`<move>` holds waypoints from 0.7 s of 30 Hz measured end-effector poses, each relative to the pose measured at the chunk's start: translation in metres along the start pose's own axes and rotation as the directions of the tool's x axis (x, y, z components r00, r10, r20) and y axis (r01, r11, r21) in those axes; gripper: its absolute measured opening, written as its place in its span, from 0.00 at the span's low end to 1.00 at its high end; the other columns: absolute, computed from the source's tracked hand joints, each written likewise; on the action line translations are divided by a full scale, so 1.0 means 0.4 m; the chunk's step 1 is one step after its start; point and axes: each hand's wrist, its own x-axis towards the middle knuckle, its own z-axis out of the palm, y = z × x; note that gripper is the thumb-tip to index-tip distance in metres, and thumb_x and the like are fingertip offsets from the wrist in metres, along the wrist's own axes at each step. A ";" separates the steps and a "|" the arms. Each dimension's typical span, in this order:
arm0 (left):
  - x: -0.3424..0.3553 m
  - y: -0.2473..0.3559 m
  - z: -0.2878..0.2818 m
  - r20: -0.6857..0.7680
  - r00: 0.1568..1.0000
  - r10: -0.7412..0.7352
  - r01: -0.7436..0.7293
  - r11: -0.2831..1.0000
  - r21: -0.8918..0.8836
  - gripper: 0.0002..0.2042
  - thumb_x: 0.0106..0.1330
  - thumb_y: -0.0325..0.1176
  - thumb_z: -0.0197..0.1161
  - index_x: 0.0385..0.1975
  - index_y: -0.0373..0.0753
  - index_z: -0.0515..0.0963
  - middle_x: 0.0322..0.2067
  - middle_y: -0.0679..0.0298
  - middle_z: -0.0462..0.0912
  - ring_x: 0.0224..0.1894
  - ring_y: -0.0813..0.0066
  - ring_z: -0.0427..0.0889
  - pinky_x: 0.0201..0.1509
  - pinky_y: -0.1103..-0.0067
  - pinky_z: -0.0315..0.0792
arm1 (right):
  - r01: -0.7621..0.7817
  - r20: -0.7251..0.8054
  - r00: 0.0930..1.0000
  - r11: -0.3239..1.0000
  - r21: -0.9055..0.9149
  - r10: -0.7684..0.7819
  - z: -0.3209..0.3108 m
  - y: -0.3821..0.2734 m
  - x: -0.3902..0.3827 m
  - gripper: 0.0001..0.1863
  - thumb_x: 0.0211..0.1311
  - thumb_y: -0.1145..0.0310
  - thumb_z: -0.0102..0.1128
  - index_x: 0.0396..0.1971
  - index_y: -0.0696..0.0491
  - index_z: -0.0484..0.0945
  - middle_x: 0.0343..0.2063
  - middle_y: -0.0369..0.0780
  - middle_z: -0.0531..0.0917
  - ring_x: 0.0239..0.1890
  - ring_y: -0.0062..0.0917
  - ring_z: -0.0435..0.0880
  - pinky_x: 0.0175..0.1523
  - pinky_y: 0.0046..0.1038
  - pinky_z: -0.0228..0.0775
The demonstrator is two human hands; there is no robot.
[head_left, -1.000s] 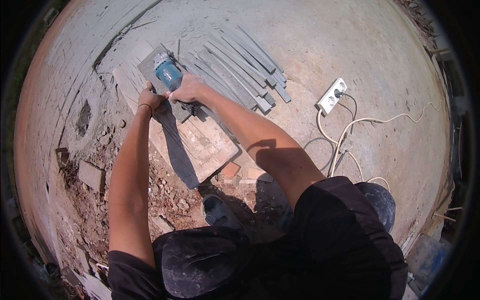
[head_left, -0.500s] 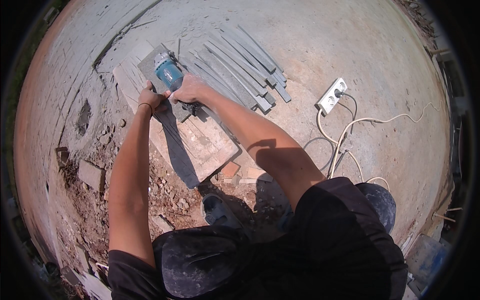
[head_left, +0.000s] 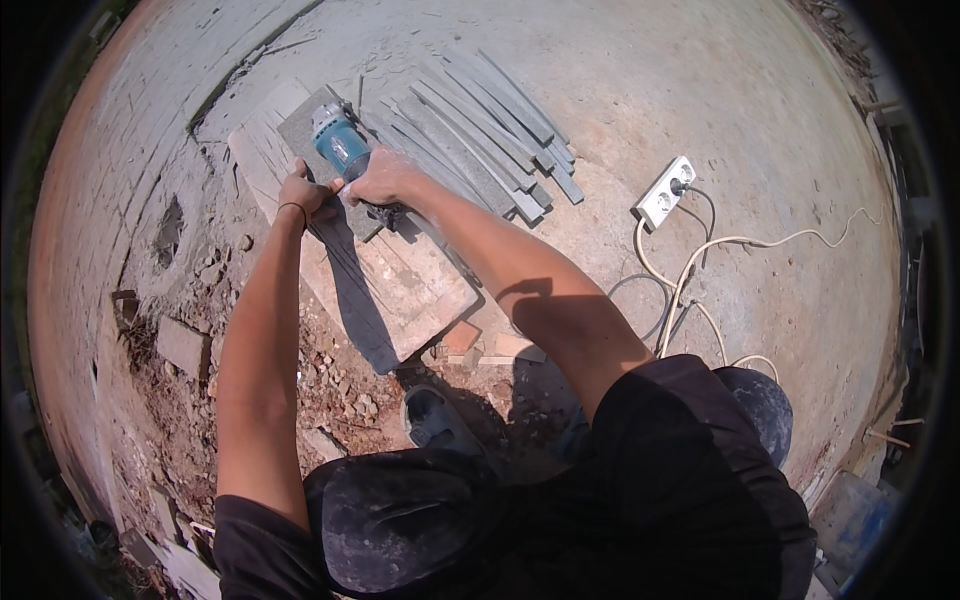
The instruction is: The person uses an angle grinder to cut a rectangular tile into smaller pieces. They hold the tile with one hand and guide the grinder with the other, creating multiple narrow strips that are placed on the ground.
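A teal angle grinder (head_left: 341, 146) with a grey metal head lies over a grey stone tile (head_left: 297, 130). My right hand (head_left: 385, 178) is closed around the grinder's rear body, its fingers dusty with pale powder. Close beside it on the left, my left hand (head_left: 305, 192) is bent at the tile's near edge, with its thumb toward the grinder. What its curled fingers grip is hidden. Under the tile lies a pale, scored board (head_left: 410, 300), crossed by my left arm's dark shadow. The grinder's disc cannot be made out.
Several cut grey stone strips (head_left: 480, 120) lie fanned out right of the grinder. A white power strip (head_left: 664, 193) with a black plug and loose cream cable (head_left: 690, 265) rests on the concrete at right. Rubble and a broken block (head_left: 183, 347) lie at left, brick pieces (head_left: 461, 337) near the board.
The grinder and my right hand have shifted very slightly to the right. My left hand stays almost in place.
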 end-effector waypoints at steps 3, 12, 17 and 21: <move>-0.001 -0.001 0.002 -0.006 1.000 0.005 -0.005 1.000 -0.013 0.50 0.48 0.32 0.74 0.68 0.42 0.45 0.62 0.52 0.62 0.46 0.60 0.78 0.27 0.74 0.83 | 0.004 -0.006 1.000 1.000 -0.005 -0.004 0.003 0.002 0.001 0.44 0.26 0.52 0.70 0.45 0.69 0.73 0.42 0.55 0.79 0.45 0.41 0.81 0.48 0.32 0.74; -0.014 0.010 0.004 -0.020 1.000 0.005 -0.006 1.000 -0.019 0.50 0.48 0.31 0.74 0.68 0.42 0.45 0.62 0.52 0.62 0.46 0.60 0.79 0.27 0.74 0.83 | -0.027 0.025 0.999 0.999 -0.023 0.028 0.003 0.006 0.001 0.39 0.30 0.49 0.71 0.43 0.64 0.77 0.45 0.52 0.79 0.48 0.38 0.80 0.52 0.31 0.73; -0.006 0.004 0.004 -0.025 1.000 0.007 -0.007 1.000 -0.017 0.50 0.48 0.32 0.74 0.68 0.42 0.45 0.61 0.52 0.63 0.45 0.61 0.79 0.26 0.74 0.83 | -0.034 0.020 0.999 0.999 -0.009 0.034 -0.001 0.000 -0.008 0.40 0.28 0.50 0.72 0.42 0.64 0.77 0.44 0.52 0.79 0.47 0.38 0.80 0.51 0.31 0.73; -0.001 -0.004 0.005 -0.030 0.999 0.019 -0.019 1.000 -0.024 0.50 0.48 0.32 0.74 0.68 0.43 0.45 0.61 0.52 0.63 0.45 0.61 0.79 0.26 0.75 0.83 | -0.007 0.021 1.000 1.000 0.015 0.007 -0.011 -0.004 -0.027 0.41 0.27 0.53 0.70 0.43 0.68 0.75 0.42 0.55 0.79 0.44 0.41 0.81 0.48 0.32 0.74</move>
